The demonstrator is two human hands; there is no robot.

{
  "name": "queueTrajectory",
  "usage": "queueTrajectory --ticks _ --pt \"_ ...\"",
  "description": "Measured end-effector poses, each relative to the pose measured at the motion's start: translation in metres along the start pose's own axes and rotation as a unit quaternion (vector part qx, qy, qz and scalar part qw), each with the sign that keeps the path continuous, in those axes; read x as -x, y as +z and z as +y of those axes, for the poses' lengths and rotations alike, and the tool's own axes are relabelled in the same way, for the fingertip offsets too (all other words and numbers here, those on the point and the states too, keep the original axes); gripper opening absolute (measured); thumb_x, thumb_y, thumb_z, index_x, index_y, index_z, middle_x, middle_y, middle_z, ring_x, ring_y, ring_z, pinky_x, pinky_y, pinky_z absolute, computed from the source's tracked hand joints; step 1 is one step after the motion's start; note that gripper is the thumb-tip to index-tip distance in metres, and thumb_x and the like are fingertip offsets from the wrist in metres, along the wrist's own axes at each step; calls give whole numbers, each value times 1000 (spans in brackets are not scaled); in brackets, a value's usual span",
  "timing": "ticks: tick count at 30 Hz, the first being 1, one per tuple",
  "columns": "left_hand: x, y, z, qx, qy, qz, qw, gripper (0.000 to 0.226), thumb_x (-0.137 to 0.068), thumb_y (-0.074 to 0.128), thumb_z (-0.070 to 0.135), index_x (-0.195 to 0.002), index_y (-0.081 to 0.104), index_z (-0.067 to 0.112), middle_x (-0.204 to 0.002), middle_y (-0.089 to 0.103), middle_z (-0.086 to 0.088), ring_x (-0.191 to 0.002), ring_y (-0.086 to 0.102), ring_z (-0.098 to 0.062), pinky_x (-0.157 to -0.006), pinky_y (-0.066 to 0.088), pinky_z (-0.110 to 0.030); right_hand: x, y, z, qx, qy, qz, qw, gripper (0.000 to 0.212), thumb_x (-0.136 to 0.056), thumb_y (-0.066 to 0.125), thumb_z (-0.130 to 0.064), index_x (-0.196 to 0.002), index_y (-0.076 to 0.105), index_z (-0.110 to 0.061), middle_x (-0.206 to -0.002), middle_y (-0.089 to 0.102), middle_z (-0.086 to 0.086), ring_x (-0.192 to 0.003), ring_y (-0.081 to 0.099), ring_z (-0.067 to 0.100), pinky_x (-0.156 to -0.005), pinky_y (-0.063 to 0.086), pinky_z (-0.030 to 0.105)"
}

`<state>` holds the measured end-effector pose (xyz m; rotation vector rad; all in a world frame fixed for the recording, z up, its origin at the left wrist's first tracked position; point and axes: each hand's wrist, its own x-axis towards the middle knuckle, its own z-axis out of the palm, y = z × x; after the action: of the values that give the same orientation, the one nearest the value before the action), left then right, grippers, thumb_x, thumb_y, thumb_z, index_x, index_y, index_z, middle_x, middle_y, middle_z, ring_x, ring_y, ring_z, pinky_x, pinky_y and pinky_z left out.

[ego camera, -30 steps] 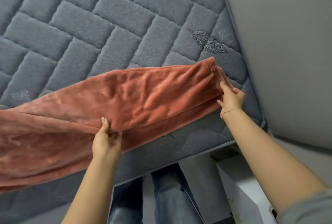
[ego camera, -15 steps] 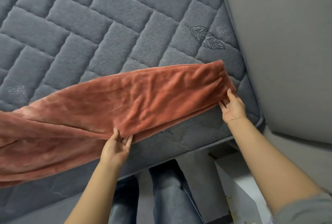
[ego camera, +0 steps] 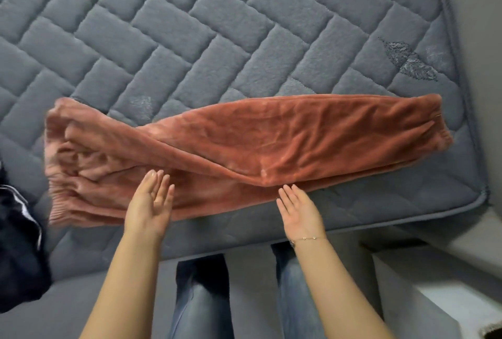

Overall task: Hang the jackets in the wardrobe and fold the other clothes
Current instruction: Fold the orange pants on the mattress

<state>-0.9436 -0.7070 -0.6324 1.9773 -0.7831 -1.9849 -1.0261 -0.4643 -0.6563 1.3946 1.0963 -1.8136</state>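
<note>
- Rust-coloured fleece trousers [ego camera: 271,146] lie folded lengthwise in a long band across the near part of the mattress [ego camera: 190,48], running from left to right.
- Their right end, a gathered cuff or hem, sits close to the mattress's right edge; the left end, with a ribbed band, is blurred, so its exact lay cannot be told.
- A diagonal fold crosses the middle of the band, the upper layer lying over the lower one.
- Left hand [ego camera: 148,207]: fingers straight and held together, pointing away towards the fabric, palm turned partly to the right. It grips nothing; the fingertips sit over the near edge of the trousers, and whether they touch the fabric cannot be told.
- Right hand [ego camera: 300,211]: flat, fingers straight and slightly spread, palm down, fingertips right at the near edge of the trousers under the fold. It holds nothing. A thin chain bracelet [ego camera: 308,238] circles its wrist.
- Both hands are near each other, the left one towards the middle-left of the band and the right one at its middle.
- Mattress: grey, quilted in a brick-like pattern, with embroidered leaf motifs [ego camera: 408,61] towards the far right.
- A dark garment with a white stripe [ego camera: 19,243] lies at the left edge of the view, on the near-left part of the bed, apart from the trousers.
- The person's legs in blue jeans [ego camera: 201,298] stand at the near side of the bed.
- A pale wall [ego camera: 478,26] runs along the mattress's right side.
</note>
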Motion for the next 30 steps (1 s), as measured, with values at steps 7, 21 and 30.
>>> queueTrajectory --ticks 7,21,30 --pt "-69 -49 105 -19 62 -16 998 9 -100 53 12 -104 53 20 -106 61 1 -99 61 -13 -74 53 -20 30 84 114 25 57 -44 997 15 -100 52 -10 -113 58 -4 -134 57 19 -115 59 28 -96 46 37" --pt "-232 -53 234 -449 195 -71 869 73 -83 72 49 -141 43 16 -142 47 -10 -127 52 -24 -107 44 -44 13 258 198 56 169 -116 977 82 -85 65 -58 -139 42 0 -119 67 11 -109 64 28 -80 54 45" --pt "-149 -169 242 -259 319 -255 876 11 -91 64 33 -98 70 28 -94 70 14 -90 62 0 -81 49 -13 26 249 240 22 57 -90 994 15 -102 47 -22 -102 60 -13 -97 65 9 -107 64 27 -80 53 39"
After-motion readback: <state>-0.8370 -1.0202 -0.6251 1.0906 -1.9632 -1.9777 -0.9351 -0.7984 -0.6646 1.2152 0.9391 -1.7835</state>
